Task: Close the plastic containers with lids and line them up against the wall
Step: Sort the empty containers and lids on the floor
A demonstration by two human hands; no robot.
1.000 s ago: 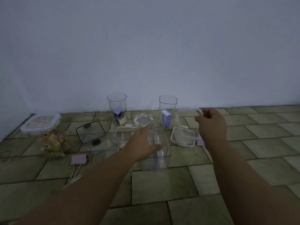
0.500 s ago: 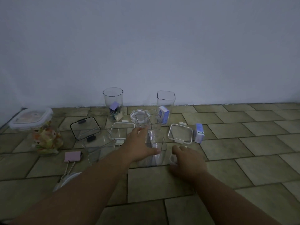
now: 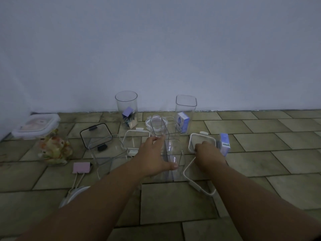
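My left hand (image 3: 153,156) grips the side of an open clear square container (image 3: 172,153) standing on the tiled floor. Just to its right, my right hand (image 3: 208,156) is closed on the far edge of a white-rimmed clear lid (image 3: 192,183), which tilts up off the floor. A second white-rimmed lid (image 3: 202,139) lies flat behind that hand. Another open square container (image 3: 162,125) stands right behind the gripped one. By the wall stand a round open container (image 3: 126,105) with small clips and a tall square one (image 3: 185,105) with a blue box inside.
At the left stands a closed container (image 3: 50,146) with colourful contents. Nearby are a black-rimmed lid (image 3: 95,134), a low clear container (image 3: 107,152), a white-rimmed lid (image 3: 135,139), a round white lid (image 3: 152,121), a pink binder clip (image 3: 81,167) and a blue box (image 3: 225,144).
My right hand came down from the upper right, left the blue box on the floor, and took hold of the near white-rimmed lid. My left hand settled on the clear container.
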